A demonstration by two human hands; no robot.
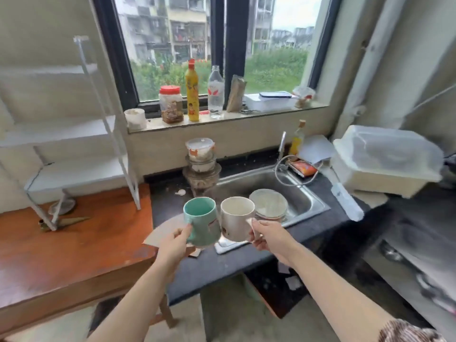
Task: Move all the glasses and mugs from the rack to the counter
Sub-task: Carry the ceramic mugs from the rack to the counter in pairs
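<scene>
- Kitchen corner under a wide window (pixel 214 45): a dark counter (pixel 222 267) with a steel sink (pixel 306 196) runs along the wall. A reddish wooden table (pixel 74 248) stands on the left.
- On the table, well to the left of the hands, stands a white rack (pixel 108 134) with several shelves.
- The teal mug (pixel 201 218) is upright, with its opening up, over the near left part of the counter and just left of the sink.
- The left hand (pixel 172 245) holds this mug from the near side. Its fingers are curled at the mug's near left wall, where the handle seems to be, and the thumb lies on top.
- The white mug (pixel 237 218) is upright just to the right of the teal one. They are so close that I cannot tell if their sides touch.
- The right hand (pixel 269 239) pinches the handle of the white mug, which points to the near right, with thumb and curled fingers.
- Whether the mug bottoms rest on the counter I cannot tell.
- Under the white mug a white flat tile (pixel 225 246) lies on the counter.
- Stacked plates (pixel 270 204) sit in the sink, just behind the white mug.
- On the windowsill stand a red-lidded jar (pixel 170 104), a yellow bottle (pixel 193 95) and a clear bottle (pixel 216 92).
</scene>
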